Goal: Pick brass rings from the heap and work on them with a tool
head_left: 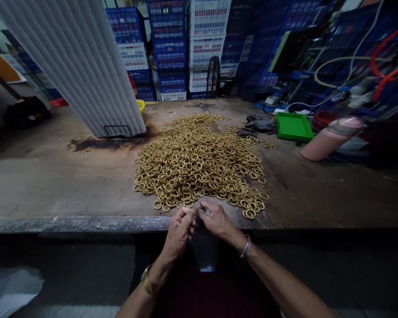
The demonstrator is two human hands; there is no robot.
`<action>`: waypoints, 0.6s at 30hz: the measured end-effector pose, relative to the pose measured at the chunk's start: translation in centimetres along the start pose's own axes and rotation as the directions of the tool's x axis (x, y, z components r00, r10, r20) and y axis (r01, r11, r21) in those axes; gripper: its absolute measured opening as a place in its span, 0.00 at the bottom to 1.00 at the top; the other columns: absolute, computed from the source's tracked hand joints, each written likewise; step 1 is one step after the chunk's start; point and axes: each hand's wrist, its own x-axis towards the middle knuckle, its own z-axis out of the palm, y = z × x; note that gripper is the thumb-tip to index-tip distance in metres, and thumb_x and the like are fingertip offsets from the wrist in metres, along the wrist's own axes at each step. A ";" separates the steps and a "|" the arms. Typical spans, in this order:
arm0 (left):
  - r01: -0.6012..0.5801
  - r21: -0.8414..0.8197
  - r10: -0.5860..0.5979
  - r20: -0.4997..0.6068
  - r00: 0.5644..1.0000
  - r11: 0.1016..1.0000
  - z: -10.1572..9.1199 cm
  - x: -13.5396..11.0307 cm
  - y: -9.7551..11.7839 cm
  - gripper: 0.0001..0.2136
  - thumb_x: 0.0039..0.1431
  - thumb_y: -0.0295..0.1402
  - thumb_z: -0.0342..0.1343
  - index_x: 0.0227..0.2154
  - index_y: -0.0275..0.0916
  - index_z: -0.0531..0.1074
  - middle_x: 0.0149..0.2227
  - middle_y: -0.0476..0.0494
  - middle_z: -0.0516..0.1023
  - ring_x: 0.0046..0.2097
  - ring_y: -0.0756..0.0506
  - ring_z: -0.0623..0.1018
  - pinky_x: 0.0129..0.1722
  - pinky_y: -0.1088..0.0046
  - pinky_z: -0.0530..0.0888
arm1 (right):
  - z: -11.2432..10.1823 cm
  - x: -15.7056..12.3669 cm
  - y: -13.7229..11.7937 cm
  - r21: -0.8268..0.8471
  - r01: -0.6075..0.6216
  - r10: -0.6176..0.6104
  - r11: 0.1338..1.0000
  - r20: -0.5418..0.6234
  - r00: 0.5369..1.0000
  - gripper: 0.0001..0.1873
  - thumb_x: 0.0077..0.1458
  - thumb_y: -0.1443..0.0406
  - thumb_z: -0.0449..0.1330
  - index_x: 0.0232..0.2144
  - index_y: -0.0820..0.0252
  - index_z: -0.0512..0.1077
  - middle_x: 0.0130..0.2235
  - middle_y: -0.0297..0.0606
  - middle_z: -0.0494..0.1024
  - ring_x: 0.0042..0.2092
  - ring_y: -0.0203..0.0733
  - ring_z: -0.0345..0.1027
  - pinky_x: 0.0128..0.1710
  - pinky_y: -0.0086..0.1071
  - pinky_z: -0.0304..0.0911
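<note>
A large heap of brass rings (199, 163) lies on the worn workbench (69, 176) in front of me. My left hand (179, 232) and my right hand (217, 221) meet at the bench's near edge, just below the heap. Both are closed in a pinch around something small between them, perhaps a ring and a thin tool; it is too small to name. A watch sits on my left wrist, a metal bangle on my right. Loose rings (250, 212) lie just to the right of my right hand.
A tall white ribbed panel (82, 62) leans at the back left. A green tray (293, 126), a pink cylinder (331, 139), grey cloths (258, 123) and hoses with machinery stand at the right. Blue and white crates (185, 44) are stacked behind. A white bag (9, 289) lies lower left.
</note>
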 end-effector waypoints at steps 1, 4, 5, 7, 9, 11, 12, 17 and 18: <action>-0.015 0.026 0.015 -0.002 1.000 1.000 0.0 0.0 0.1 0.14 0.53 0.45 0.50 0.25 0.38 0.63 0.20 0.55 0.62 0.18 0.57 0.60 0.16 0.83 0.55 | 0.0 -0.2 0.1 -0.069 0.055 -0.052 0.996 0.044 0.998 0.08 0.49 0.67 0.50 0.22 0.60 0.66 0.21 0.31 0.68 0.23 0.32 0.56 0.25 0.26 0.49; -0.056 0.067 0.056 -0.004 0.998 0.996 0.0 0.1 0.1 0.14 0.53 0.44 0.50 0.25 0.38 0.63 0.20 0.55 0.62 0.18 0.57 0.60 0.16 0.82 0.55 | 0.1 -0.8 0.3 -0.197 0.139 -0.108 0.971 0.157 0.982 0.06 0.47 0.70 0.50 0.25 0.59 0.67 0.22 0.33 0.70 0.24 0.33 0.58 0.25 0.26 0.47; -0.069 0.069 0.069 -0.007 0.998 0.995 0.0 0.2 0.1 0.14 0.52 0.44 0.51 0.24 0.38 0.63 0.20 0.55 0.62 0.18 0.56 0.60 0.16 0.82 0.56 | 0.2 -0.9 0.3 -0.226 0.141 -0.103 0.964 0.173 0.979 0.06 0.46 0.70 0.50 0.25 0.59 0.67 0.23 0.33 0.71 0.25 0.33 0.59 0.26 0.26 0.47; -0.085 0.071 0.087 -0.018 0.996 0.994 0.1 0.2 0.0 0.14 0.52 0.44 0.51 0.24 0.38 0.63 0.19 0.55 0.62 0.18 0.56 0.61 0.16 0.82 0.56 | 0.3 -0.9 0.2 -0.282 0.133 -0.079 0.950 0.195 0.978 0.07 0.47 0.70 0.49 0.27 0.59 0.67 0.23 0.34 0.72 0.25 0.34 0.60 0.26 0.26 0.46; -0.084 0.075 0.087 -0.029 0.996 0.994 0.0 0.2 0.0 0.14 0.51 0.44 0.52 0.24 0.38 0.63 0.19 0.55 0.63 0.18 0.56 0.61 0.16 0.82 0.56 | 0.3 -0.8 0.0 -0.343 0.117 -0.047 0.932 0.208 0.977 0.08 0.47 0.69 0.49 0.29 0.59 0.68 0.24 0.35 0.72 0.26 0.35 0.61 0.25 0.27 0.46; -0.066 0.074 0.068 -0.030 0.997 0.995 0.0 0.0 0.1 0.14 0.52 0.44 0.52 0.24 0.38 0.63 0.19 0.54 0.63 0.18 0.56 0.61 0.16 0.83 0.56 | 0.3 -0.5 0.0 -0.397 0.093 -0.007 0.913 0.213 0.977 0.09 0.48 0.69 0.49 0.31 0.59 0.68 0.26 0.36 0.74 0.27 0.36 0.63 0.26 0.28 0.46; -0.052 0.069 0.053 -0.023 0.998 0.996 -0.1 -0.2 0.2 0.14 0.52 0.44 0.52 0.24 0.37 0.63 0.19 0.54 0.63 0.18 0.57 0.61 0.16 0.83 0.56 | 0.2 -0.3 0.0 -0.421 0.076 0.015 0.904 0.209 0.978 0.10 0.48 0.69 0.49 0.33 0.58 0.68 0.27 0.36 0.74 0.28 0.36 0.64 0.27 0.28 0.47; 0.039 -0.112 -0.030 0.083 0.996 0.993 0.0 -1.3 0.4 0.14 0.50 0.45 0.54 0.26 0.37 0.65 0.20 0.54 0.65 0.17 0.57 0.61 0.15 0.83 0.57 | -0.6 1.5 0.6 -0.542 -0.059 0.123 0.838 0.084 0.989 0.12 0.52 0.68 0.47 0.36 0.58 0.69 0.32 0.39 0.76 0.33 0.38 0.67 0.30 0.28 0.50; 0.055 -0.185 -0.038 0.094 0.995 0.981 0.0 -1.4 0.4 0.14 0.50 0.45 0.54 0.27 0.37 0.64 0.21 0.53 0.66 0.17 0.57 0.62 0.15 0.83 0.57 | -0.6 1.8 0.7 -0.548 -0.078 0.126 0.833 0.050 0.991 0.12 0.53 0.67 0.47 0.36 0.58 0.69 0.32 0.39 0.76 0.33 0.38 0.68 0.30 0.28 0.50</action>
